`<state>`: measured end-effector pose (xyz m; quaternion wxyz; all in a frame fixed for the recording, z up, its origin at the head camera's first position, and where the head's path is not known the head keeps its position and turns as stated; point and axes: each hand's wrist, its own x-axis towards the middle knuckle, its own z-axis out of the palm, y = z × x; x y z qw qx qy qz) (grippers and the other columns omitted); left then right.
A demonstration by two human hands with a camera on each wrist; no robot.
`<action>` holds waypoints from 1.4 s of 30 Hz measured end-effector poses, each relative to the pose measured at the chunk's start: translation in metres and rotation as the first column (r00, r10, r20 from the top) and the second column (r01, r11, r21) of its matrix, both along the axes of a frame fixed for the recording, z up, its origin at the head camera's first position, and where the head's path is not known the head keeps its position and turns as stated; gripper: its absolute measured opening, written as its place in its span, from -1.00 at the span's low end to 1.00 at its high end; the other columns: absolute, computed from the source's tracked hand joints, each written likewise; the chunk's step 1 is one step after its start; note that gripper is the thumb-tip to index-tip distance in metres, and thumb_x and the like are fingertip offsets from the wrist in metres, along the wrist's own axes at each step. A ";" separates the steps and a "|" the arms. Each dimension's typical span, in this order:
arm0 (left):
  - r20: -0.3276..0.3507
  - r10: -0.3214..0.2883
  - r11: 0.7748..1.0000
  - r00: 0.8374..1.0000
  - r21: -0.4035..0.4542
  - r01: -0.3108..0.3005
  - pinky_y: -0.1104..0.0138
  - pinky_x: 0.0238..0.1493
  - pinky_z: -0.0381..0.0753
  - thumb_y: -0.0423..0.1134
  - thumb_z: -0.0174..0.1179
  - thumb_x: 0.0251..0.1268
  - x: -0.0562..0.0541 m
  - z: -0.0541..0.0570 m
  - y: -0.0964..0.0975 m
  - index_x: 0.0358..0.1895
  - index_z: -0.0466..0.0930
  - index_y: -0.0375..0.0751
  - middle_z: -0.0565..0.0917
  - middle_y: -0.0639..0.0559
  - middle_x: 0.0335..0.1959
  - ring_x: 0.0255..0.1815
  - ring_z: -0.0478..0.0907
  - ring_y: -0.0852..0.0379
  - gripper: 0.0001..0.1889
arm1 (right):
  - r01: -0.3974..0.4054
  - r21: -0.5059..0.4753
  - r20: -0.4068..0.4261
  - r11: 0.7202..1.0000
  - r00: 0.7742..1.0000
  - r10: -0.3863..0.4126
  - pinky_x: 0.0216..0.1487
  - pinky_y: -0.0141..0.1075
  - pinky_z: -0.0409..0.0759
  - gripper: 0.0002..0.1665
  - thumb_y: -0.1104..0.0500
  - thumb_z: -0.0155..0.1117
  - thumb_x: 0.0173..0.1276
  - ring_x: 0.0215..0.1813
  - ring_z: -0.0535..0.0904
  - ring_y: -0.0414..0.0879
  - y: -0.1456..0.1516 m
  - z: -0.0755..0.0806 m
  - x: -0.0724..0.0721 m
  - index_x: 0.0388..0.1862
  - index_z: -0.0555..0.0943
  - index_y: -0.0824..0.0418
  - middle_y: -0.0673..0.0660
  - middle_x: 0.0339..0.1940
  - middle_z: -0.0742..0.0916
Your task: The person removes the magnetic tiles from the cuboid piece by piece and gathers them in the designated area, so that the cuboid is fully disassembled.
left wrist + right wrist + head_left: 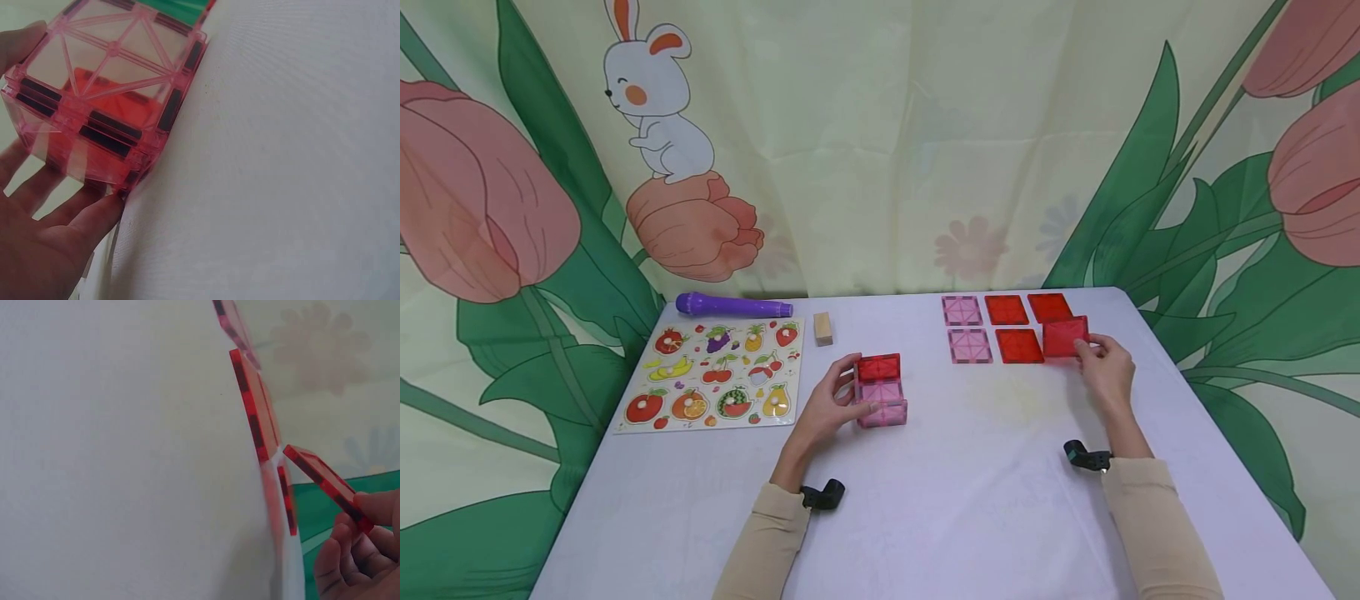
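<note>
My left hand [826, 410] grips a small box-like build of see-through magnetic tiles [881, 390], with pink sides and a red panel standing at its back. In the left wrist view, thumb and fingers clasp the build [114, 49] from opposite sides, and red shows through its pink face. My right hand [1108, 369] pinches a red magnetic tile [1058, 337] by its right edge. That red tile [322, 481] is tilted and raised in the right wrist view, thumb [378, 506] on one face. Beside it lie red tiles [1019, 347] and pink tiles [970, 347] in two rows.
At the table's left lies a fruit picture board [715, 375], with a purple toy microphone [733, 306] behind it. A small wooden block [823, 328] stands right of the board. A printed curtain [865, 150] hangs behind the white-covered table [970, 500].
</note>
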<state>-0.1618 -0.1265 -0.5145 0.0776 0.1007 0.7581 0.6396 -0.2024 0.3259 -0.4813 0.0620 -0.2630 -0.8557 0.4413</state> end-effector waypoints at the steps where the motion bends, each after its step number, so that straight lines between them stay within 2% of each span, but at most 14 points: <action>1: 0.001 -0.001 1.000 1.000 -0.001 0.001 0.10 0.48 0.36 -0.21 0.50 0.10 0.000 0.000 0.000 0.54 0.18 0.01 0.23 0.06 0.56 0.56 0.25 -0.14 -0.07 | 0.002 0.002 0.001 1.000 1.000 -0.002 -0.38 -0.64 0.52 -0.28 -0.20 -0.02 0.55 -0.11 0.57 -0.10 0.002 -0.001 -0.001 0.54 0.30 0.12 0.20 0.04 0.61; 8: 0.002 0.001 1.000 1.000 -0.001 -0.001 0.09 0.48 0.36 -0.21 0.50 0.09 -0.001 -0.002 0.000 0.54 0.19 0.01 0.23 0.06 0.55 0.56 0.25 -0.14 -0.07 | -0.006 0.020 0.011 1.000 1.000 0.006 -0.41 -0.66 0.49 -0.31 -0.17 -0.05 0.57 -0.17 0.52 -0.14 0.012 -0.007 -0.005 0.51 0.34 0.18 0.21 0.01 0.60; 13: -0.001 -0.002 1.000 1.000 -0.002 0.002 0.08 0.48 0.36 -0.20 0.50 0.10 0.000 -0.002 0.000 0.54 0.19 0.01 0.23 0.06 0.55 0.56 0.25 -0.14 -0.07 | -0.016 0.032 0.031 0.999 0.999 0.015 -0.44 -0.66 0.46 -0.31 -0.15 -0.07 0.59 -0.13 0.49 -0.07 0.016 -0.010 -0.009 0.50 0.34 0.24 0.26 0.04 0.60; 16: 0.001 -0.001 1.000 1.000 -0.001 0.001 0.08 0.48 0.37 -0.20 0.50 0.10 0.000 -0.002 0.000 0.54 0.19 0.03 0.24 0.07 0.55 0.55 0.26 -0.14 -0.08 | -0.020 0.039 0.053 0.999 0.998 0.017 -0.39 -0.62 0.49 -0.29 -0.15 -0.08 0.59 -0.05 0.51 0.00 0.016 -0.010 -0.012 0.50 0.33 0.26 0.32 0.12 0.60; 18: 0.003 0.003 1.000 1.000 -0.004 -0.003 0.09 0.48 0.37 -0.20 0.50 0.10 0.000 -0.001 0.000 0.53 0.20 0.05 0.25 0.08 0.55 0.55 0.27 -0.13 -0.09 | -0.021 0.050 0.075 0.999 0.997 0.018 -0.26 -0.52 0.60 -0.25 -0.18 -0.05 0.57 0.05 0.53 0.08 0.016 -0.011 -0.013 0.51 0.31 0.29 0.36 0.21 0.58; 20: 0.002 0.004 1.000 1.000 -0.004 -0.004 0.10 0.47 0.38 -0.19 0.50 0.10 0.001 -0.001 0.000 0.53 0.20 0.05 0.25 0.09 0.54 0.55 0.27 -0.13 -0.09 | -0.023 0.059 0.100 0.998 0.995 0.017 -0.06 -0.31 0.72 -0.18 -0.21 0.01 0.53 0.20 0.49 0.17 0.017 -0.011 -0.014 0.51 0.28 0.34 0.40 0.31 0.53; 23: 0.000 0.005 1.000 1.000 -0.010 -0.005 0.10 0.47 0.38 -0.18 0.50 0.10 0.001 -0.001 0.000 0.53 0.20 0.06 0.26 0.09 0.54 0.55 0.27 -0.13 -0.09 | -0.028 0.075 0.146 0.997 0.989 0.017 0.23 0.01 0.66 -0.05 -0.25 0.14 0.45 0.39 0.36 0.29 0.018 -0.012 -0.015 0.52 0.22 0.40 0.46 0.42 0.43; 25: -0.002 0.004 1.000 1.000 -0.008 -0.004 0.09 0.47 0.38 -0.18 0.50 0.10 0.001 0.000 0.000 0.53 0.20 0.05 0.26 0.09 0.54 0.55 0.27 -0.13 -0.09 | -0.035 0.081 0.169 0.996 0.985 0.021 0.31 0.10 0.58 0.03 -0.25 0.22 0.39 0.44 0.28 0.33 0.017 -0.012 -0.015 0.53 0.17 0.43 0.49 0.45 0.37; 31: 0.010 -0.002 1.000 1.000 -0.002 0.002 0.09 0.49 0.36 -0.23 0.48 0.13 0.001 0.002 -0.001 0.53 0.20 0.09 0.25 0.09 0.54 0.56 0.25 -0.11 -0.11 | -0.072 0.108 0.181 0.991 0.982 0.051 0.35 0.18 0.53 0.11 -0.20 0.32 0.33 0.45 0.25 0.37 0.011 -0.013 -0.016 0.55 0.07 0.44 0.51 0.46 0.33; 42: 0.000 0.001 1.000 1.000 -0.002 -0.001 0.10 0.49 0.37 -0.18 0.50 0.11 0.001 -0.001 -0.001 0.51 0.22 0.16 0.28 0.12 0.52 0.54 0.27 -0.09 -0.11 | -0.108 0.178 0.184 0.978 0.980 0.075 0.28 0.17 0.59 0.00 -0.15 0.30 0.36 0.42 0.22 0.32 0.008 -0.014 -0.014 0.44 0.22 0.56 0.51 0.36 0.31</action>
